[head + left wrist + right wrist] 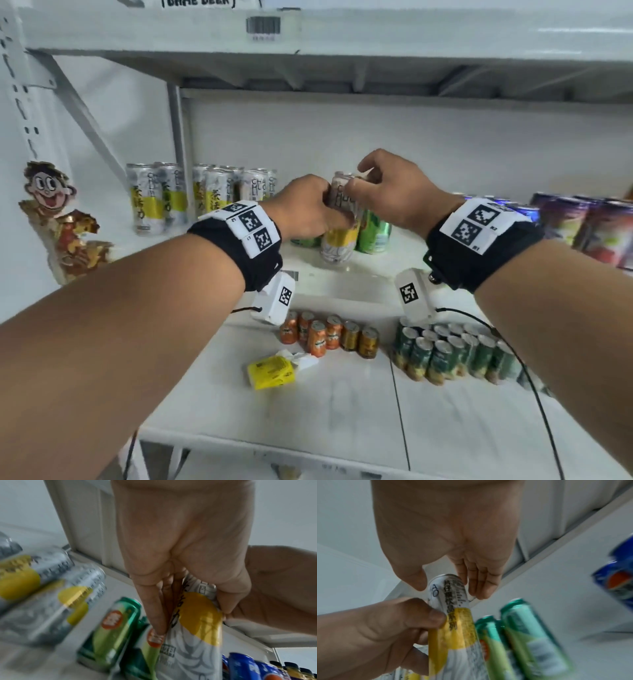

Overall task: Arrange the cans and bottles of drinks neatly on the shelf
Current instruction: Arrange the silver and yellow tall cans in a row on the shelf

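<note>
Head view shows both hands on one yellow-white can [337, 236] at frame centre: left hand [305, 210] wraps its middle, right hand [394, 192] pinches its top. Best keep it upright, clear of the green cans [373, 231], and carry it to the matching row [191, 195] at left.

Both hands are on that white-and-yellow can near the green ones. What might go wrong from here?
1. The left hand grips the white-and-yellow can while the right hand pinches only its top; it may slip if the left lets go.
2. The green cans stand right beside it, so a sideways move might topple them.
3. Carried left carelessly, it might bump the matching cans.
</note>
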{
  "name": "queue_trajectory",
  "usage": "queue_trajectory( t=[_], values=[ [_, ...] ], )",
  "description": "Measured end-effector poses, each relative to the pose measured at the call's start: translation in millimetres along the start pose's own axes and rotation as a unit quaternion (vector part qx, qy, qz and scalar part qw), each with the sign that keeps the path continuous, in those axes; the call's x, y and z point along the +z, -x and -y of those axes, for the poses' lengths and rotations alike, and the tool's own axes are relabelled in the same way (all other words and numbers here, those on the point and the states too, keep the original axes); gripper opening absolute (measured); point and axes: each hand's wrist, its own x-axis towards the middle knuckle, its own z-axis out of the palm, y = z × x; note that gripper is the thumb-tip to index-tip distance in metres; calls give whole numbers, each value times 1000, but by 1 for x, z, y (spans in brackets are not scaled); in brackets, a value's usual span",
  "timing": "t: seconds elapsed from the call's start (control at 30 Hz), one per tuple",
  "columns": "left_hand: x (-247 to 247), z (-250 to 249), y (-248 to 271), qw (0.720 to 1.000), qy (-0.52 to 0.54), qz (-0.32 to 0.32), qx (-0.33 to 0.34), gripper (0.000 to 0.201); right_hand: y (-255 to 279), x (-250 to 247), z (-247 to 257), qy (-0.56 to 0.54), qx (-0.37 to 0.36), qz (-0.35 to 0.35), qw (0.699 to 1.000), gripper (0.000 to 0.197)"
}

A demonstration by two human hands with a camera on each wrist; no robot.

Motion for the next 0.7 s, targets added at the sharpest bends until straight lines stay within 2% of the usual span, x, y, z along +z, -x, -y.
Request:
queue_trajectory(
  t=[0.1, 0.2, 0.27, 0.4, 0.5, 0.57, 0.7],
  values=[
    [39, -26, -7, 999, 35, -5, 8, 23, 19, -23, -48, -15, 55, 12, 998, 47],
    [70, -46, -15, 998, 62, 0, 18, 21, 35, -38, -79, -93, 92, 32, 991, 54],
    [86, -54, -20, 996, 85, -1, 10, 34, 41, -39, -95, -149, 108, 31, 982, 55],
    [112, -55, -29, 989, 149, -14, -9, 60, 42, -31, -123, -257, 134, 29, 957, 40],
    [128, -45, -30, 974, 223, -33, -17, 60, 48, -21, -135, -343, 149, 21, 927, 33],
    [135, -36, -27, 962, 270, -24, -8, 57, 54, -15, -142, -365, 153, 25, 918, 33],
    [145, -22, -20, 963, 270, 16, -11, 64, 58, -13, -147, -416, 142, 34, 898, 18]
  ],
)
